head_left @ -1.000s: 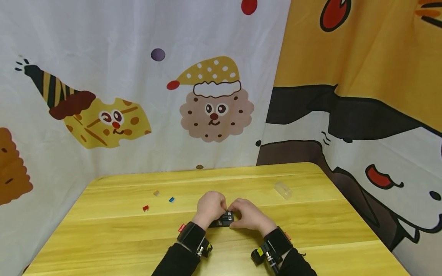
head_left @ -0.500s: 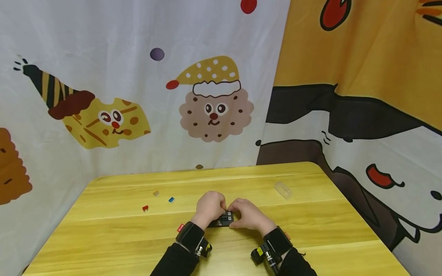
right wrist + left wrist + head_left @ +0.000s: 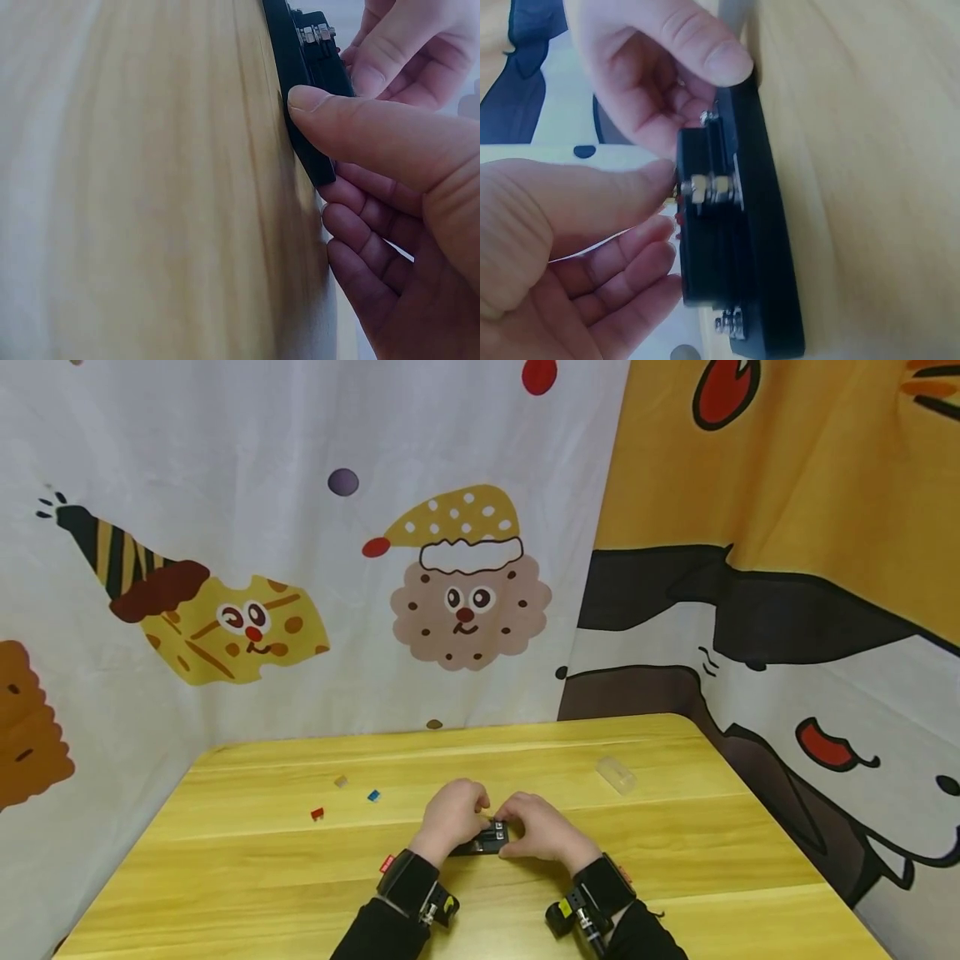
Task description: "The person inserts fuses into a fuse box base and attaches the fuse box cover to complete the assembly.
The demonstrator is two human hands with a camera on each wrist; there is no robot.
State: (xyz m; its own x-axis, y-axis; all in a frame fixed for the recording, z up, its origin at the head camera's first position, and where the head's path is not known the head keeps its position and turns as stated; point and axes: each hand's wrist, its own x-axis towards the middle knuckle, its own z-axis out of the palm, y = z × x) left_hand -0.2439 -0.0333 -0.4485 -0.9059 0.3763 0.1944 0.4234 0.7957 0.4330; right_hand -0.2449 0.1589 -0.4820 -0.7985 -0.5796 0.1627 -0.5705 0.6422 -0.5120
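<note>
Black plastic, a bolted terminal device appears to lie flat on a yellow wood-grain table, between a person's two hands. The right hand grips the device's right end between thumb and fingers. The left hand has its thumb tip at the raised block, its other fingers loosely curled; whether it pinches anything is unclear. Good handling probably means keeping the right grip firm so the base cannot slide, while the left fingertips work lightly, clear of the metal nuts.
</note>
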